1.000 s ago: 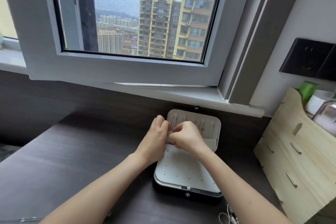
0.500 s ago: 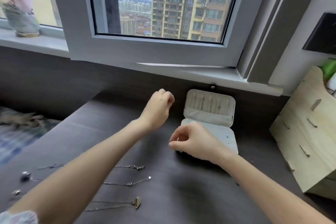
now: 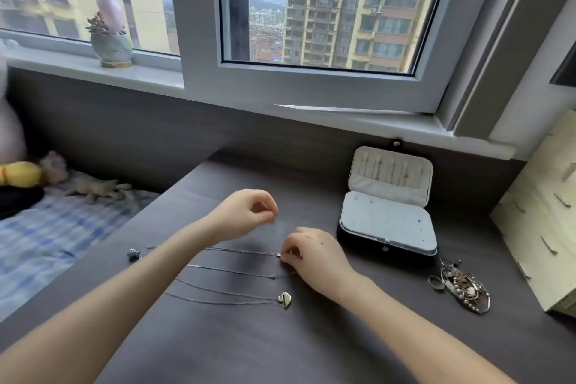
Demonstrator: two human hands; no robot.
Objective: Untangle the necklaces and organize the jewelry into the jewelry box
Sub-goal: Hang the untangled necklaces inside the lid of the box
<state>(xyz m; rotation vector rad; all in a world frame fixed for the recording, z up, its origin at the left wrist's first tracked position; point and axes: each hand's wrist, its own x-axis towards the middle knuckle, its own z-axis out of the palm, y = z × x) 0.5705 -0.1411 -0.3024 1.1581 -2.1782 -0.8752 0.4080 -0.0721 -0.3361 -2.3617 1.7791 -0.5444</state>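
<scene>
Necklaces [image 3: 237,272] lie in straight rows on the bench [image 3: 280,349] at mid-frame.
Our right hand [image 3: 316,257] pinches the right end of the top necklace [image 3: 243,251]. Our left hand [image 3: 244,215] hovers just above, fingers curled; we cannot tell whether it holds anything. The open jewelry box [image 3: 386,241] stands at right, tangled jewelry [image 3: 463,288] just below it.
</scene>
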